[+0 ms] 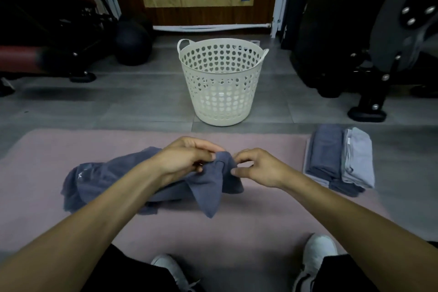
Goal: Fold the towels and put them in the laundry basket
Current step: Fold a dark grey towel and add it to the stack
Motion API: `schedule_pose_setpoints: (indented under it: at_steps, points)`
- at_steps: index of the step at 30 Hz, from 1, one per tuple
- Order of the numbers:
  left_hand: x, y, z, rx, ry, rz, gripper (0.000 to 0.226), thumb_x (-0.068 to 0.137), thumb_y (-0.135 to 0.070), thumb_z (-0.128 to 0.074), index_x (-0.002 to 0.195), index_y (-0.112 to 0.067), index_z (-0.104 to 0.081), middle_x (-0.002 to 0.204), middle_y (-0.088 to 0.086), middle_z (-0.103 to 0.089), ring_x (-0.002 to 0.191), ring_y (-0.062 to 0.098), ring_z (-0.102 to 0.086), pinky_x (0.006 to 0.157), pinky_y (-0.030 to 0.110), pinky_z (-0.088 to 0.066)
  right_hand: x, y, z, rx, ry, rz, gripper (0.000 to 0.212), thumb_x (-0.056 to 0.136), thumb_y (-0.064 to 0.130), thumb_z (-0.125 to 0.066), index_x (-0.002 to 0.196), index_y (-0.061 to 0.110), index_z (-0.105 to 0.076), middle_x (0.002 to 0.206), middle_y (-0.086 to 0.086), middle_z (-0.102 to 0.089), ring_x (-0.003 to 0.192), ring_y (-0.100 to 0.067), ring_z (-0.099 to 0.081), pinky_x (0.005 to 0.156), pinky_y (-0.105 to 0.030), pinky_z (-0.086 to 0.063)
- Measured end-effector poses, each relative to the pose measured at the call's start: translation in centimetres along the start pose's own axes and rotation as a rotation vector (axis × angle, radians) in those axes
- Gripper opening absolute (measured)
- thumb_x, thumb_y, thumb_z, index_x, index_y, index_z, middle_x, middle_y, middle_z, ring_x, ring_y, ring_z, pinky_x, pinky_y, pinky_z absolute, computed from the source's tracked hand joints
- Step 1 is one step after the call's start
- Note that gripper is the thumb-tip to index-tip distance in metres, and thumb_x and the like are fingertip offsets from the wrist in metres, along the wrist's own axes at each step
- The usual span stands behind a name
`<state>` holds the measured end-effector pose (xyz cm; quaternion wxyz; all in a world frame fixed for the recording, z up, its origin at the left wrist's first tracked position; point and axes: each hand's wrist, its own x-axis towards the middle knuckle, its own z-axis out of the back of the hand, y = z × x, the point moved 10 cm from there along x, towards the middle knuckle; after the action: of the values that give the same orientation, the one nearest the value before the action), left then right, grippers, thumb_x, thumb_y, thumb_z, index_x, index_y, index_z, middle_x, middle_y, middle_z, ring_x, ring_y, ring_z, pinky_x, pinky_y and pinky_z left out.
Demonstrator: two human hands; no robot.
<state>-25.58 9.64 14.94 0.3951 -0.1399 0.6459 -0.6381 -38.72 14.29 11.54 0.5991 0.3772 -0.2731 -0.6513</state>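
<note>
A: Shoes (318, 252) and dark trouser legs sat closest, at the near edge of the pink mat (248, 232). Both forearms reached forward over it.

B: Hands?

A: Left hand (183, 157) pinched a raised corner of the dark blue towel (99, 185), fingers curled round the cloth. Right hand (257, 168) was just beside that same corner, fingers bent toward it; whether it had cloth between the fingertips, I could not tell.

B: Towel's lie?

A: Rumpled, long axis running left to right, bulk trailing off to the left under the left forearm. Held corner sat at its right end, between the hands. Likely needs spreading leftward before any fold.

B: Beyond?

A: Folded towels (339, 156) stacked at the mat's right edge, nearer the right hand. Laundry basket (222, 83) stood upright on the grey floor (118, 106), straight ahead, well apart.
</note>
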Motion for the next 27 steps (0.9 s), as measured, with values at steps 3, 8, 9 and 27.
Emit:
schedule_pose_setpoints:
  at_steps: [3, 8, 9, 27]
  points:
    - [1.0, -1.5, -0.5, -0.013, -0.089, -0.044, 0.028, 0.091, 0.007, -0.051, 0.090, -0.010, -0.073, 0.070, -0.004, -0.068, 0.060, 0.004, -0.055, 0.047, 0.013, -0.040, -0.5, -0.6, 1.7, 0.105, -0.080, -0.038, 0.020, 0.094, 0.015, -0.059, 0.074, 0.017, -0.057, 0.064, 0.007, -0.051, 0.062, -0.009, -0.045, 0.064, -0.023, -0.039]
    - [1.9, -2.4, 0.5, 0.262, -0.326, -0.171, 0.023, 0.090, -0.001, -0.060, 0.090, -0.022, -0.069, 0.079, -0.002, -0.066, 0.063, 0.003, -0.057, 0.058, 0.012, -0.045, -1.7, -1.7, 4.4, 0.370, -0.187, -0.083, 0.019, 0.099, 0.012, -0.050, 0.081, 0.016, -0.057, 0.068, 0.001, -0.055, 0.068, -0.012, -0.049, 0.070, -0.025, -0.042]
    - [2.1, -2.7, 0.1, 0.335, -0.332, -0.239, 0.025, 0.088, -0.002, -0.063, 0.089, -0.027, -0.068, 0.087, -0.004, -0.067, 0.071, 0.007, -0.059, 0.067, 0.016, -0.048, -1.9, -1.8, 4.9, 0.411, -0.219, -0.085, 0.020, 0.099, 0.012, -0.050, 0.082, 0.018, -0.059, 0.069, 0.001, -0.060, 0.070, -0.013, -0.053, 0.072, -0.029, -0.045]
    - [4.8, -4.2, -3.3, 0.127, -0.426, -0.175, 0.022, 0.088, -0.006, -0.057, 0.070, -0.019, -0.058, 0.057, -0.004, -0.053, 0.053, 0.009, -0.047, 0.048, 0.020, -0.039, -4.6, -4.5, 9.7, 0.455, -0.362, -0.191, 0.033, 0.086, 0.048, -0.065, 0.105, 0.021, -0.067, 0.101, 0.007, -0.072, 0.093, -0.009, -0.068, 0.092, -0.033, -0.053]
